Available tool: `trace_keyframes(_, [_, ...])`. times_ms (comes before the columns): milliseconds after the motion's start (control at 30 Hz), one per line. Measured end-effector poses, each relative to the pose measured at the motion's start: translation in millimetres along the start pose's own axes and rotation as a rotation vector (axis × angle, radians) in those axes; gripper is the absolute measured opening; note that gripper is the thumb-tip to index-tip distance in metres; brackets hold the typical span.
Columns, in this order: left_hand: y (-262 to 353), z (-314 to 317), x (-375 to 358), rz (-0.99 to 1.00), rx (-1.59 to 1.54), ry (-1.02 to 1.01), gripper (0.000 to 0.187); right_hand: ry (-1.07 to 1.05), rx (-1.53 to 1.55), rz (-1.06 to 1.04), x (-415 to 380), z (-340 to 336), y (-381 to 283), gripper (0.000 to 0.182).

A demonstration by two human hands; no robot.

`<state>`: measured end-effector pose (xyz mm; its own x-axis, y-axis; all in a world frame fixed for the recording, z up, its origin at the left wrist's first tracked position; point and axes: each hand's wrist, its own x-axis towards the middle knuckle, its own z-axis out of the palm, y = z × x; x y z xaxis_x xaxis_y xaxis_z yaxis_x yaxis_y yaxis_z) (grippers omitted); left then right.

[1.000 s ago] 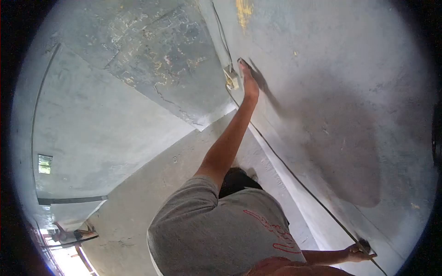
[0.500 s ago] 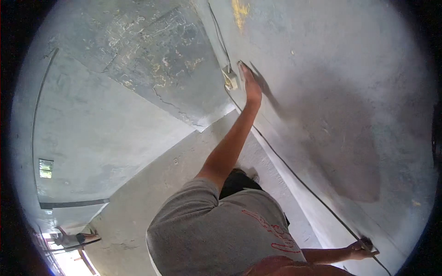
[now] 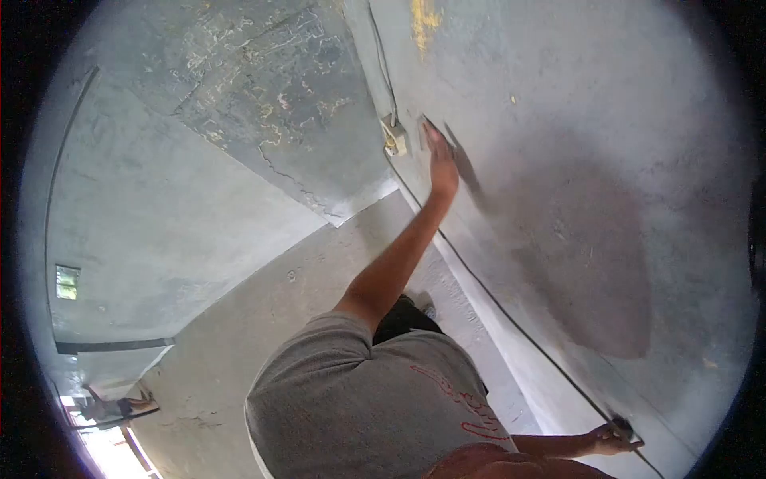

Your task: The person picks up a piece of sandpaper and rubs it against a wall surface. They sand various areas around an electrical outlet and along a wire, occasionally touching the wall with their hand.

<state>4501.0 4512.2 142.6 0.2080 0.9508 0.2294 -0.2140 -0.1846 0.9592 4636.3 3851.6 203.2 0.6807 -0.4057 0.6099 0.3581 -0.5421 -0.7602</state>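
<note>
Stretched out along the grey wall (image 3: 511, 160), my left hand (image 3: 444, 160) has its fingers flat and close together beside a small pale box (image 3: 394, 137) with wires. A thin dark edge shows at its fingertips, too small to name. My right hand (image 3: 613, 440), at the lower right, is closed at the wall by the long dark cable (image 3: 519, 323). A small dark patch shows above its fingers; what it holds is unclear.
Another person (image 3: 112, 409) is at the far lower left, near a bright opening. A small window (image 3: 68, 282) is in the left wall. Bare floor (image 3: 239, 335) lies between the walls. Peeling paint marks the upper-left surface (image 3: 271, 88).
My left hand has shifted slightly away from the box along the wall. The whole view has moved a little; my right hand stays beside the cable.
</note>
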Motion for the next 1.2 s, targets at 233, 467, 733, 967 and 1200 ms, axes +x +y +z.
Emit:
trace_keyframes(233, [13, 12, -13, -0.008, 0.129, 0.007, 0.063, 0.007, -0.183, -0.526, 25, 4, 31, 0.05])
trace_keyframes(467, [3, 12, -5, 0.055, 0.208, 0.031, 0.067, -0.077, 0.125, -0.11, 7, 4, 9, 0.051])
trace_keyframes(733, [-21, -8, 35, 0.103, 0.172, 0.063, 0.067, -0.068, 0.133, -0.091, 8, 2, 1, 0.051])
trace_keyframes(967, [-7, -15, 13, -0.023, 0.097, 0.006, 0.071, -0.069, 0.147, -0.089, 4, 6, -7, 0.05])
trace_keyframes(1200, [-17, -21, 18, -0.129, -0.149, 0.04, 0.079, -0.114, 0.255, -0.052, 11, -5, -19, 0.05])
